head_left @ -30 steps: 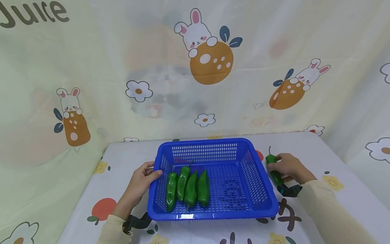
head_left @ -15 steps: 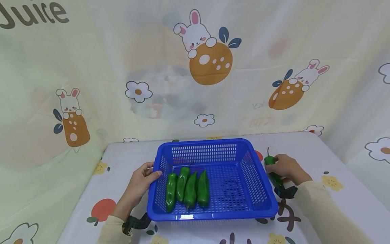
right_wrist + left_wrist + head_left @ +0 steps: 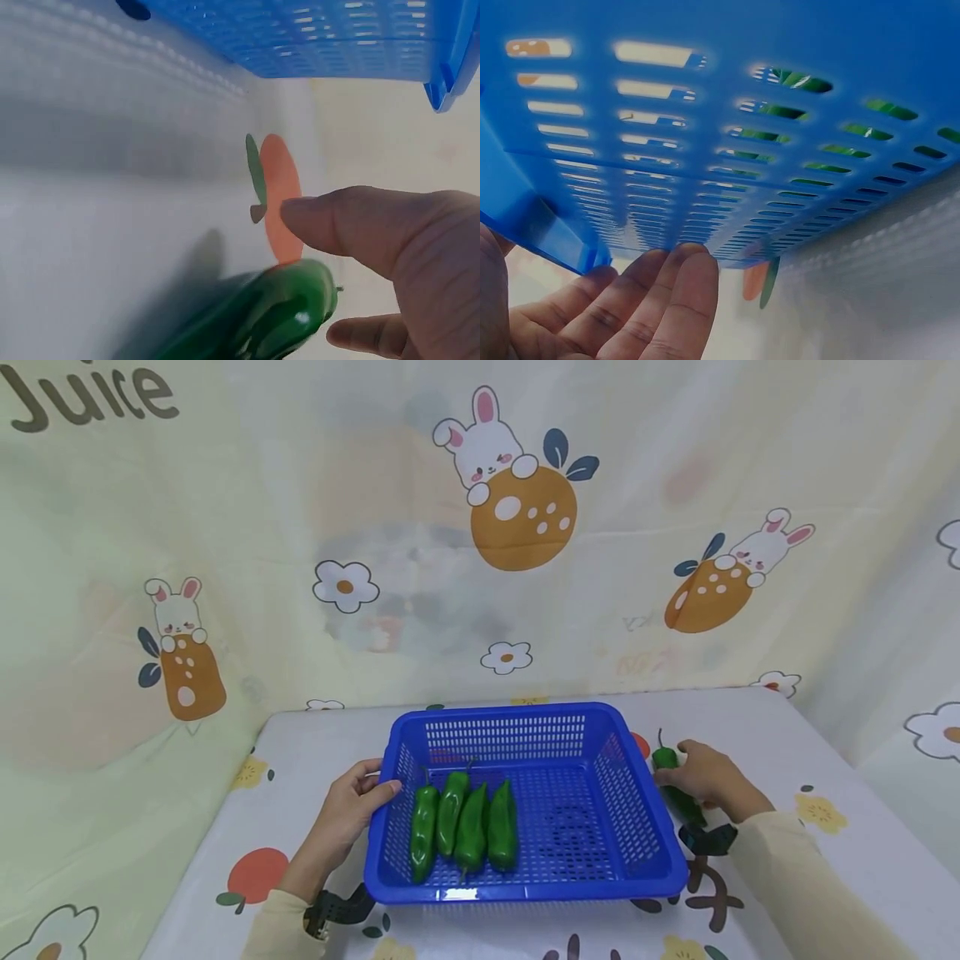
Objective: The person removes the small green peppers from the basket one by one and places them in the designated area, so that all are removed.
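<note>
A blue plastic basket [image 3: 525, 892] stands in the middle of the table. Inside, on its left half, several green peppers [image 3: 471, 839] lie side by side. My left hand [image 3: 347, 806] holds the basket's left rim, thumb on top; in the left wrist view the fingers [image 3: 694, 292] lie against the slotted outer wall. Outside the right wall, another green pepper [image 3: 664, 758] with a long stem lies on the cloth. Over this pepper is my right hand [image 3: 708, 777], thumb and fingers spread. The right wrist view shows its thumb [image 3: 330, 217] apart from the pepper's glossy end [image 3: 292, 300].
A white patterned tablecloth [image 3: 315, 735] covers the table. Behind it hangs a pale curtain [image 3: 405, 510] printed with rabbits and flowers. The basket's right rim [image 3: 660, 827] rises close beside the right hand.
My right hand has brought the loose pepper slightly towards the basket and loosened its fingers from it. The left hand and the basket stay in place.
</note>
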Available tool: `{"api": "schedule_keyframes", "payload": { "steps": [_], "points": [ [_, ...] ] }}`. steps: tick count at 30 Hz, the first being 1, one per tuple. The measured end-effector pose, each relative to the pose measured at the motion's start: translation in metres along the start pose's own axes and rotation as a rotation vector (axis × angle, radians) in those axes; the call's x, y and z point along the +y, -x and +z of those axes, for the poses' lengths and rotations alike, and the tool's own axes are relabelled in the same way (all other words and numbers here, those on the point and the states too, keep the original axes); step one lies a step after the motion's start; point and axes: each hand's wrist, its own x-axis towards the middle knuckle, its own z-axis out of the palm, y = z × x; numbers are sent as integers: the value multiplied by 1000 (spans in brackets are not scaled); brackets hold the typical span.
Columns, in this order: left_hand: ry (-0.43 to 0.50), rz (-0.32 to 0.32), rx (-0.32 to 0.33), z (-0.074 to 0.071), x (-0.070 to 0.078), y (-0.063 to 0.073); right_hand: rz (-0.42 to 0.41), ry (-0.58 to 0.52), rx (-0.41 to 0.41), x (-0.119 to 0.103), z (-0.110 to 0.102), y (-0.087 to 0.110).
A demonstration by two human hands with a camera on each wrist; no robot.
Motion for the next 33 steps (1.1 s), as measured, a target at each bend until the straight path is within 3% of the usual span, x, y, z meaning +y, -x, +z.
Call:
{"api": "schedule_keyframes", "payload": {
  "steps": [11,18,26,33],
  "points": [
    [-21,0,-10,0,-1,-2,-159,38,111,-21,-16,27],
    [-14,1,-13,-1,-1,-1,-228,1,167,-52,-28,41],
    [-21,-20,-3,0,1,0,-362,-71,263,-92,-28,69],
    [-25,-15,0,1,1,-1,-448,-131,221,-126,-13,83]
  ]
}}
